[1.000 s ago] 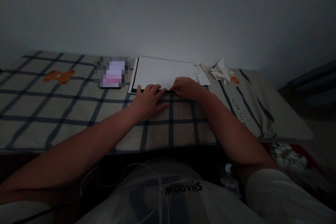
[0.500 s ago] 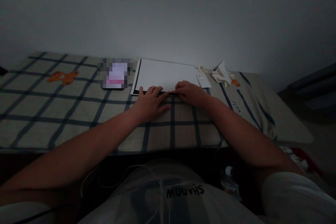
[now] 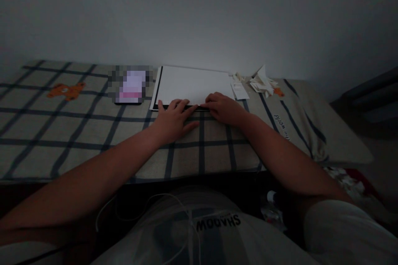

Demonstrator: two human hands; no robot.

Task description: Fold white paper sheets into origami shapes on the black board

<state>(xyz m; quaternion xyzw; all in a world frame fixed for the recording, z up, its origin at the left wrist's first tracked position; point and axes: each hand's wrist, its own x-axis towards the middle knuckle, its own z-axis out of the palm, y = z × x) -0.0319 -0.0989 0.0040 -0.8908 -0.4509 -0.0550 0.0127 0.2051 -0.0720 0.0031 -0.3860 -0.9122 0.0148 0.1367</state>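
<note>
Head view: a white rectangular paper sheet (image 3: 192,85) lies on a black-edged flat backing (image 3: 157,96), frame centre.
The left hand (image 3: 173,121), fingers spread wide, touches the near edge; the right hand (image 3: 224,109) bunches narrow there, any grip impossible to tell. Crumpled off-white paper scraps (image 3: 263,83) sit right of centre on blue-striped beige cloth (image 3: 185,157).

Sheet (image 3: 194,85) is plain white, bordered black. Cloth (image 3: 185,159): beige, dark-blue grid, orange bear motif (image 3: 71,92). Phone screen (image 3: 133,83): lilac, pink band.
</note>
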